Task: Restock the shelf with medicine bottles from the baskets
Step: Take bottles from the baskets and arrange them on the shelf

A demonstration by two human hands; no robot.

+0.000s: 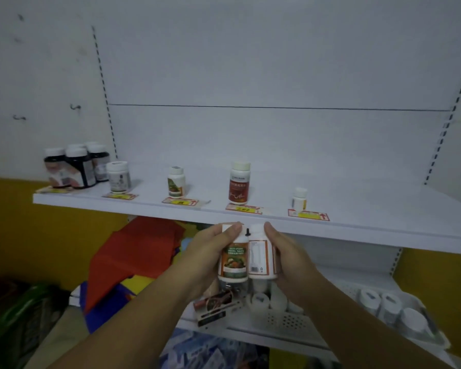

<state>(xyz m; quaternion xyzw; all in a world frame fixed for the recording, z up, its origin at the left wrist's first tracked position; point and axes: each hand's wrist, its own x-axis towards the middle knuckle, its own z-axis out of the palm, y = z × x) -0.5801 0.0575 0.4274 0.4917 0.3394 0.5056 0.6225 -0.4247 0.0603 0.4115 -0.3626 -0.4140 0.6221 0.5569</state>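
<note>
One long white shelf point(357, 206) spans the frame, mostly bare. Below it, folded red material point(136, 257) lies at left. A perforated white basket point(285, 319) holds white-capped bottles, and a second basket point(410, 328) sits to its right. The person's left hand point(208, 251) grips a vegetable-labelled bottle point(233, 261), fingers curled round it. The right hand point(290, 258) clasps a second bottle point(261, 255) touching the first. Both are upright, just below the shelf's front edge and above the basket. On the shelf stand a cluster of dark bottles point(75, 166), a red-labelled bottle point(239, 183), a white jar point(118, 177), a green-labelled bottle point(176, 182) and a small, possibly yellow-labelled bottle point(299, 199), each behind a price tag point(308, 215).
</note>
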